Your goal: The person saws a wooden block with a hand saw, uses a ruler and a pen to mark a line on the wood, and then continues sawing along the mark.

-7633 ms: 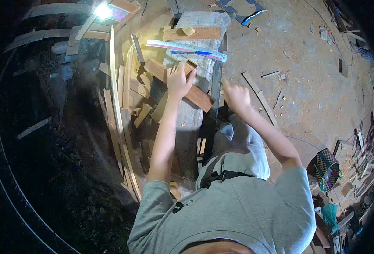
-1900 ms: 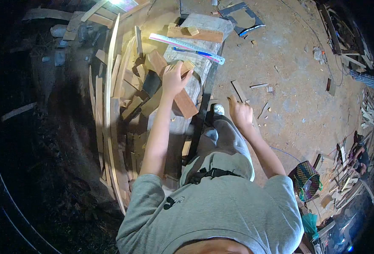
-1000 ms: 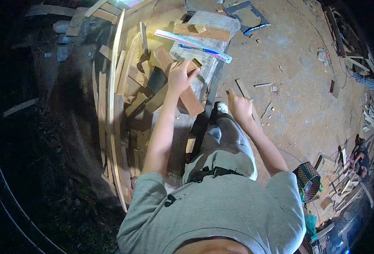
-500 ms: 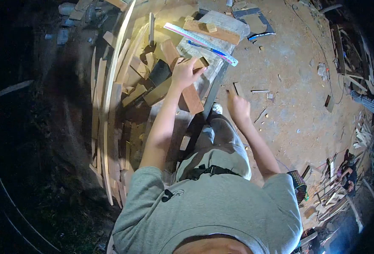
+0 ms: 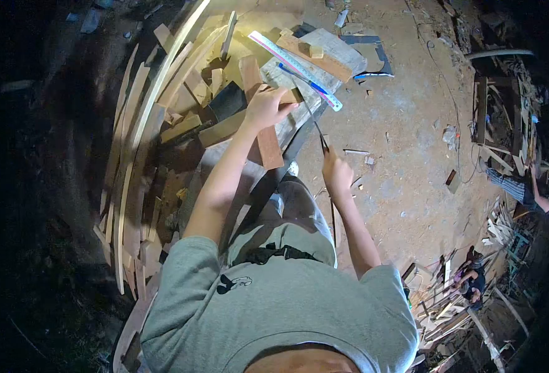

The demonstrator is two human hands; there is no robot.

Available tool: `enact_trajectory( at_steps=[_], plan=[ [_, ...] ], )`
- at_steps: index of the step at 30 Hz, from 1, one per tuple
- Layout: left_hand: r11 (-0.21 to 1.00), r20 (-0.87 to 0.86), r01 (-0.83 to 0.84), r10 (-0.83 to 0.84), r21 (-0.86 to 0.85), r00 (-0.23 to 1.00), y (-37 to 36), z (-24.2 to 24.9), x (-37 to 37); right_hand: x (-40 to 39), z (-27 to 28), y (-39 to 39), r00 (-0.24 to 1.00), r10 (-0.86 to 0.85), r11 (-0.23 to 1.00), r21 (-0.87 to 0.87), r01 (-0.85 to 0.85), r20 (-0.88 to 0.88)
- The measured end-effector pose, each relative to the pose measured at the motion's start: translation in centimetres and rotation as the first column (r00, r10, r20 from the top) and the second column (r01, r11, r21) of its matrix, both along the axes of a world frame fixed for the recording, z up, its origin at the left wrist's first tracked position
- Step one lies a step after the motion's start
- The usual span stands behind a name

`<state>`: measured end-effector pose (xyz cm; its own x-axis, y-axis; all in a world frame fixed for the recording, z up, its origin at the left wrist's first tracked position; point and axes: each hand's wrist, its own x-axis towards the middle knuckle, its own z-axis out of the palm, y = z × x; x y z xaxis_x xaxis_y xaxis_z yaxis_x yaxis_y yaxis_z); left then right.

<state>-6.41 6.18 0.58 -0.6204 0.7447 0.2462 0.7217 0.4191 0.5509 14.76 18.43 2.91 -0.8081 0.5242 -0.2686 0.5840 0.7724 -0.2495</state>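
My left hand (image 5: 267, 109) is closed on a small wooden block (image 5: 293, 96), whose dark-edged end sticks out past my fingers. Under that hand a reddish-brown board (image 5: 270, 149) lies slanted across the workbench (image 5: 290, 121). My right hand (image 5: 338, 173) is wrapped round the handle of a long thin-bladed tool (image 5: 315, 121), seen nearly edge-on. Its blade points up and left, toward the block's end, overlapping the bench edge in this view. Just beyond the block are a blue pen (image 5: 300, 76) and a clear ruler with a pink edge (image 5: 296, 65).
Another board (image 5: 315, 57) with a small wood cube (image 5: 316, 52) lies at the bench's far end. Offcuts (image 5: 224, 102) and long strips (image 5: 139, 133) are heaped to the left. Two people (image 5: 472, 286) (image 5: 523, 189) are at the right, near scrap wood.
My right hand has moved a little left and down, and its tool now shows as a long thin blade toward the block. My left hand keeps its hold. The view has shifted slightly.
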Motion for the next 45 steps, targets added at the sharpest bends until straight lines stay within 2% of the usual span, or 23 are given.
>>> enact_trajectory(
  at_steps=[3, 4, 7, 14, 17, 20, 23, 24, 26, 27, 28, 31, 35, 37, 38, 41, 43, 45],
  plan=[
    [0.998, 0.017, 0.015, -0.014, -0.053, 1.0, 0.1, 0.3, 0.2, -5.3, -1.3, -0.2, 0.988, 0.086, 0.996, 0.019, -0.084, -0.125],
    [1.0, -0.026, -0.013, 0.013, 0.014, 1.0, 0.1, -0.3, 0.1, -7.0, -1.7, -0.2, 0.979, 0.087, 0.996, 0.016, -0.086, -0.183],
    [0.999, 0.021, -0.047, 0.047, -0.021, 0.999, 0.2, -0.2, 0.1, -8.5, -1.7, -0.2, 0.977, 0.095, 0.995, 0.042, -0.088, -0.191],
    [1.0, 0.034, 0.0, 0.0, -0.022, 0.999, 0.1, 0.1, 0.0, 1.6, -0.6, 0.1, 0.995, 0.044, 0.999, 0.033, -0.041, -0.092],
    [1.0, 0.038, -0.021, 0.022, -0.007, 0.999, 0.1, -0.5, 0.0, 0.4, -0.3, 0.3, 0.993, 0.054, 0.998, 0.016, -0.052, -0.108],
    [1.0, 0.042, -0.006, 0.006, 0.002, 0.999, 0.2, 1.1, 0.3, -3.6, -2.3, 0.2, 0.981, 0.11, 0.994, -0.004, -0.112, -0.163],
    [0.999, 0.021, -0.046, 0.046, 0.003, 0.999, 0.3, -0.1, -0.1, -7.9, -2.1, 0.2, 0.98, 0.1, 0.995, 0.004, -0.101, -0.174],
    [0.997, -0.015, -0.043, 0.044, 0.064, 0.999, 0.6, 0.0, -0.1, -8.0, -2.1, 0.2, 0.977, 0.119, 0.993, 0.021, -0.117, -0.175],
    [0.996, -0.004, -0.038, 0.038, 0.081, 0.999, 0.6, 0.3, 0.2, -6.1, -2.0, 0.4, 0.975, 0.124, 0.992, 0.025, -0.122, -0.187],
    [0.995, 0.0, -0.043, 0.043, 0.094, 0.999, 0.5, 0.5, 0.1, -3.8, -1.7, 0.3, 0.989, 0.094, 0.996, 0.018, -0.093, -0.11],
    [0.999, 0.007, -0.045, 0.044, 0.016, 0.999, 0.5, -0.1, -0.1, -1.7, -1.3, 0.2, 0.997, 0.067, 0.998, 0.013, -0.066, -0.034],
    [1.0, 0.017, -0.008, 0.008, -0.002, 1.0, 0.3, -0.1, 0.0, 1.9, -0.1, -0.2, 0.999, 0.044, 0.999, -0.002, -0.044, -0.011],
    [0.999, -0.036, 0.011, -0.01, 0.053, 0.999, 0.5, -0.1, -0.3, -3.3, -1.6, 0.1, 0.996, 0.047, 0.999, -0.023, -0.048, -0.07],
    [1.0, 0.039, -0.008, 0.007, 0.029, 0.999, 0.6, 0.4, -0.1, -6.8, -2.6, -0.2, 0.985, 0.052, 0.999, 0.005, -0.052, -0.166],
    [0.996, 0.03, -0.087, 0.087, 0.0, 0.996, 0.8, 0.8, 0.0, -6.6, -2.6, -0.3, 0.985, 0.05, 0.999, 0.002, -0.05, -0.165],
    [0.999, 0.091, -0.026, 0.023, 0.031, 0.996, 0.7, 0.6, -0.1, -4.8, -1.6, 0.0, 0.974, 0.077, 0.997, 0.045, -0.069, -0.215],
    [0.997, 0.055, -0.045, 0.042, 0.058, 0.998, 0.7, 0.5, 0.0, -0.9, -0.6, 0.0, 0.994, 0.024, 1.0, 0.004, -0.024, -0.108],
    [0.995, 0.019, -0.065, 0.064, 0.081, 0.998, 0.6, 0.2, 0.2, 1.3, -0.4, 0.2, 0.995, 0.023, 1.0, 0.008, -0.022, -0.097]
  ],
)
